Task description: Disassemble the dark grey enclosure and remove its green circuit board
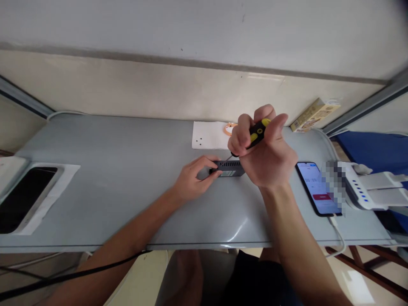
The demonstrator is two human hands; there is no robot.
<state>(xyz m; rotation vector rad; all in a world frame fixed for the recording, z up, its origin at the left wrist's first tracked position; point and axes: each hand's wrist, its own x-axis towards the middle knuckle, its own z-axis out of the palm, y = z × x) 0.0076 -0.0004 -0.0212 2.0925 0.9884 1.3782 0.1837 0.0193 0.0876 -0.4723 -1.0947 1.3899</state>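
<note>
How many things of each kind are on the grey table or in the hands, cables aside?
screwdriver, right hand: 1
dark device, left hand: 1
phone: 1
paper sheets: 2
orange disc: 1
cardboard box: 1
white unit, blue lights: 1
framed dark panel: 1
Total: 9

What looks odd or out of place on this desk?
Nothing looks spilled or broken. Only small things stand out: a carton sits askew at the back right, and three dark specks, perhaps screws, lie loose on the white paper behind the small dark box that the left hand steadies while the right hand grips a screwdriver.
</note>
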